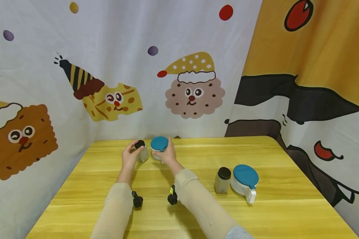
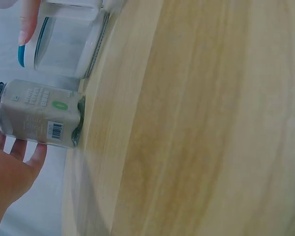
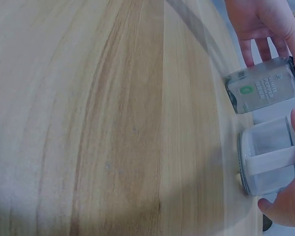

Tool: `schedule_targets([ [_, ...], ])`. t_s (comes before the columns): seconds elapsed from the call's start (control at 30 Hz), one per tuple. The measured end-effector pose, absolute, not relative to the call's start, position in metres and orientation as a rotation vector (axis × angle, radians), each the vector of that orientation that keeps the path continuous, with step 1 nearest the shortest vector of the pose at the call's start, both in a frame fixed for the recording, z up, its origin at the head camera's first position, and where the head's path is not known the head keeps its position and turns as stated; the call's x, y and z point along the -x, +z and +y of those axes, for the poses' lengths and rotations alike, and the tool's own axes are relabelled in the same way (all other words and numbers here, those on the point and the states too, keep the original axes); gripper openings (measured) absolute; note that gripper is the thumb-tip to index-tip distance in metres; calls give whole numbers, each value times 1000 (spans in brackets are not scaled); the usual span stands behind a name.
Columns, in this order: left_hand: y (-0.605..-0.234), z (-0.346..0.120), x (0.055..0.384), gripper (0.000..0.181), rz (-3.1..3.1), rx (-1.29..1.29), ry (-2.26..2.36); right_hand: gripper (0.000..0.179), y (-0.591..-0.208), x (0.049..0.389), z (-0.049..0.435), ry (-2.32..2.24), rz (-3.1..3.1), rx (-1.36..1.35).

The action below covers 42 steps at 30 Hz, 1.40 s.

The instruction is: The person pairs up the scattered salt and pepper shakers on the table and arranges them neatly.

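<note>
My left hand [image 1: 129, 158] grips a spice jar [image 1: 143, 155] with a black lid near the table's back edge. In the right wrist view the label on this jar [image 3: 263, 88] reads white pepper, and it leans slightly. Fingers of the left hand [image 2: 12, 169] lie along its side, with its base right at the tabletop. Just to the right, my right hand [image 1: 169, 154] holds a clear glass pot [image 1: 159, 144] with a blue lid and white handle. Thumb and fingers of the right hand [image 3: 287, 199] span the pot [image 3: 265, 135] on either side of the handle.
A second black-lidded spice jar [image 1: 222, 181] stands at the right of the wooden table [image 1: 287, 212]. Close beside it is another blue-lidded pot [image 1: 246, 176], its handle toward me. A printed curtain [image 1: 149, 116] hangs right behind the table's back edge.
</note>
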<state>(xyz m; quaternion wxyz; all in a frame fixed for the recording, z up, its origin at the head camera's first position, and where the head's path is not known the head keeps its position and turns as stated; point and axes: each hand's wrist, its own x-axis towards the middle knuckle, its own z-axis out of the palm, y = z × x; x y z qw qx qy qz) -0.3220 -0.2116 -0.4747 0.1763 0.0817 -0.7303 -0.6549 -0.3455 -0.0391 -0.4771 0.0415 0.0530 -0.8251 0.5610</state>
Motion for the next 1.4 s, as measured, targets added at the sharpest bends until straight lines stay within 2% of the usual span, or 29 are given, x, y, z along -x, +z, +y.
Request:
schedule_targets([
  [0.7, -474, -211, 322, 49, -2066, -263, -1907, 96, -479, 348, -36, 1674, -2626, -91],
  [1.03, -474, -210, 321, 49, -2067, -280, -1914, 87, -482, 350, -37, 1836, -2500, -141],
  [1.4, -472, -210, 320, 50, -2053, -285, -1928, 86, -483, 348, -37, 1968, -2409, -161],
])
